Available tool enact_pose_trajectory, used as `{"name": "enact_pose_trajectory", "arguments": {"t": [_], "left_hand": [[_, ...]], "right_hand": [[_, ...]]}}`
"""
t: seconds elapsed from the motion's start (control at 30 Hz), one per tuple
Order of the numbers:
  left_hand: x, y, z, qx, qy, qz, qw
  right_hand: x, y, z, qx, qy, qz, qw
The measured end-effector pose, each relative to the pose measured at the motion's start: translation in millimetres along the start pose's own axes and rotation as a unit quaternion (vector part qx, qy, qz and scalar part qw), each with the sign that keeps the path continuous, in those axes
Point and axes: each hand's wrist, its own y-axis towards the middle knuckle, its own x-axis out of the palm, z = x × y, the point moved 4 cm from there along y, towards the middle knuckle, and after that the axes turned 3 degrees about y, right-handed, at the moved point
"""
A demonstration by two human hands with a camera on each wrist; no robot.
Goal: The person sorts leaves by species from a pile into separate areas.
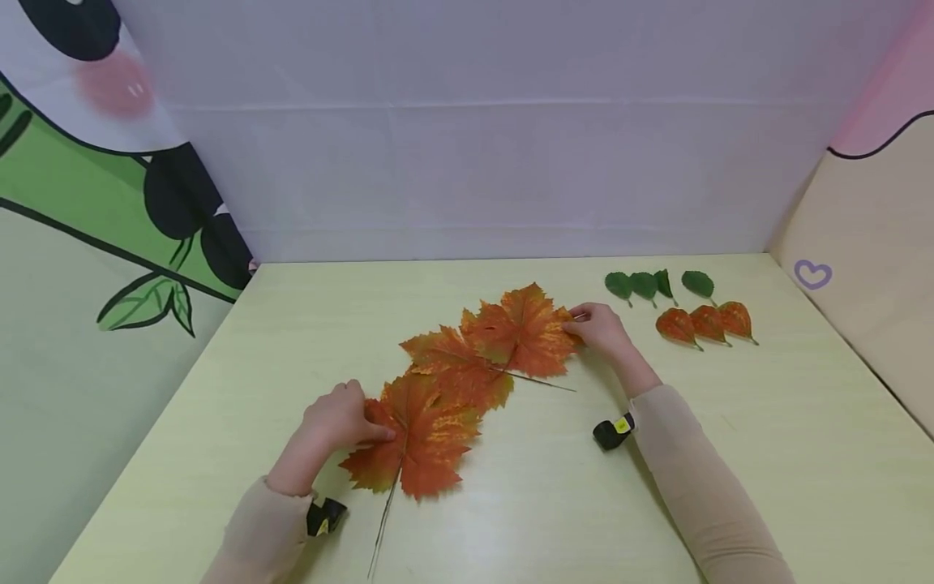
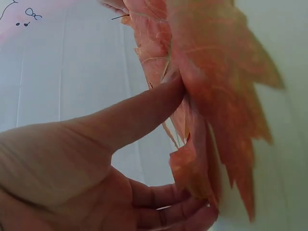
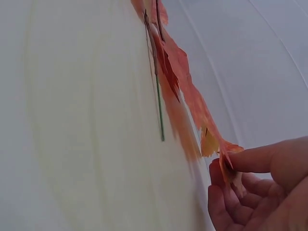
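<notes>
Large orange-red artificial maple leaves lie overlapped in a slanting row on the table. My left hand [image 1: 339,418] grips the nearest maple leaf [image 1: 430,450] by its left side, thumb on top and fingers beneath; the left wrist view shows this leaf [image 2: 226,96] raised at that edge. At the far end of the row, my right hand [image 1: 600,326] pinches the right edge of the farthest maple leaf [image 1: 521,328] between thumb and fingers, as the right wrist view also shows [image 3: 195,101]. Between them sits the middle maple leaf [image 1: 456,369]. Thin wire stems [image 1: 383,527] stick out from the leaves.
Several small green leaves [image 1: 644,285] are lined up at the back right of the pale table [image 1: 730,487]. Just in front of them lie three orange-red pods or leaves [image 1: 706,323] with short stems. A pale cloth wall [image 1: 511,178] rises behind the table, with printed panels at both sides.
</notes>
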Motion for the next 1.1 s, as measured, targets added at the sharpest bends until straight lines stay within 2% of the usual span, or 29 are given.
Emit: {"name": "enact_pose_trajectory", "arguments": {"t": [0.2,0.5,0.67,0.8,0.93,1.0,1.1], "left_hand": [[2.3,9.0,-8.1,0.018,-0.041,-0.013,0.9989],[-2.2,17.4,-21.2,0.074,-0.100,-0.015,0.9921],[-8.7,17.7,-27.8,0.069,-0.121,-0.017,0.9901],[-8.3,18.3,-32.0,0.060,-0.136,-0.025,0.9885],[-10.1,20.3,-37.6,0.048,-0.159,-0.022,0.9858],[-12.4,21.7,-40.5,0.043,-0.178,-0.020,0.9828],[-14.2,22.4,-44.1,0.049,-0.211,-0.032,0.9757]], "right_hand": [[0,1.3,1,0.004,0.012,0.000,0.9999],[0,3.3,1,0.004,0.016,0.000,0.9999],[0,5.8,-2,-0.009,0.006,0.008,0.9999],[1,3.8,-2,-0.005,-0.003,0.007,1.0000],[0,1.5,-2,-0.004,0.008,0.010,0.9999],[0,0.9,-2,-0.005,0.015,0.014,0.9998],[0,0.2,-2,0.000,0.018,0.013,0.9998]]}}
